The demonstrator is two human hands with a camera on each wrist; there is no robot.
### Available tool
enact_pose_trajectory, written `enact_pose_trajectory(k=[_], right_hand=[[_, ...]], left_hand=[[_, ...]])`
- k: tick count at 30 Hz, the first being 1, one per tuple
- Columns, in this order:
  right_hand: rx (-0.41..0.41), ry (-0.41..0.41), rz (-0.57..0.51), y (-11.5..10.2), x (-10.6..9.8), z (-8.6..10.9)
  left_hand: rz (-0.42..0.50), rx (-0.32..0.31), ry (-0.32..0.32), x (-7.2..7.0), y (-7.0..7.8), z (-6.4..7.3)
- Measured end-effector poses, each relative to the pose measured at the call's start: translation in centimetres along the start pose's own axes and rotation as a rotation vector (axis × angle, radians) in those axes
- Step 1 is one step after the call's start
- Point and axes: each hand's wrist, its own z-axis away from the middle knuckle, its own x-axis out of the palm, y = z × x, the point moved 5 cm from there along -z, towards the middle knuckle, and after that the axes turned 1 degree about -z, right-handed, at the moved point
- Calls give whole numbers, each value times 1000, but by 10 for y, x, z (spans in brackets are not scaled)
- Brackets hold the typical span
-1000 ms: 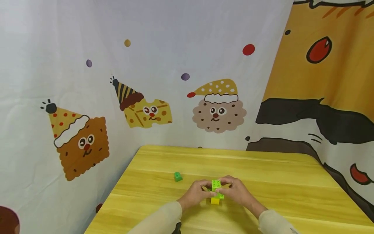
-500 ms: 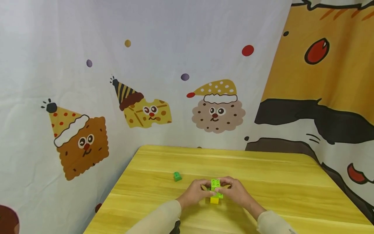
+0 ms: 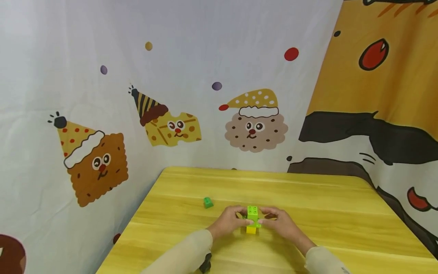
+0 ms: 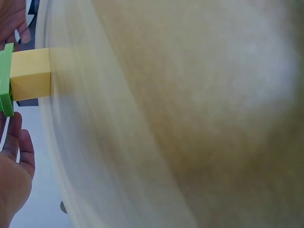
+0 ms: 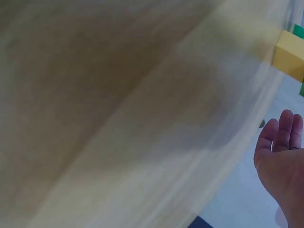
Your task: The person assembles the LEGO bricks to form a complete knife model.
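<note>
A stack of toy building blocks stands on the table, with a light-green block (image 3: 252,211) on top, a wider green layer (image 4: 5,80) below it and a yellow block (image 3: 251,230) at the bottom. My left hand (image 3: 227,221) pinches the stack from the left, thumb across its front and fingers toward the back. On the right side, my right hand (image 3: 281,224) has its fingers spread a little, with the thumb tip close beside the green part. In the right wrist view the right hand (image 5: 285,164) shows relaxed fingers, apart from the yellow block (image 5: 289,54).
A loose dark-green block (image 3: 208,202) lies behind and left of the stack on the wooden table (image 3: 308,198). Behind the table hangs a white cloth (image 3: 191,68) printed with cartoon figures. A black object (image 3: 205,263) shows by the left sleeve.
My right thumb has slid off the front of the light-green block to the right, and the right fingers have drawn slightly away. The stack stays in place; the head view has shifted a little.
</note>
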Motion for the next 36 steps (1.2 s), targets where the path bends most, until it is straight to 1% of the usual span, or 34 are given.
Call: enact_pose_trajectory(k=[3,8,14,20,24,29,36], right_hand=[[17,-24,-25,5,0,2],[24,-80,-58,11,7,5],[48,-96,-91,16,12,8],[37,-129,-140,18,14,9],[34,-127,-141,20,14,9],[65,-114,-128,22,15,8],[130,-66,-99,20,15,8]], left_hand=[[13,-11,-3,0,0,-2],[14,-13,-7,0,0,-2],[7,-7,-1,0,-1,-2],[-3,1,2,1,-2,-2],[-19,13,3,2,-2,-3],[-46,17,14,2,-3,-3],[-12,-5,17,0,-4,-2]])
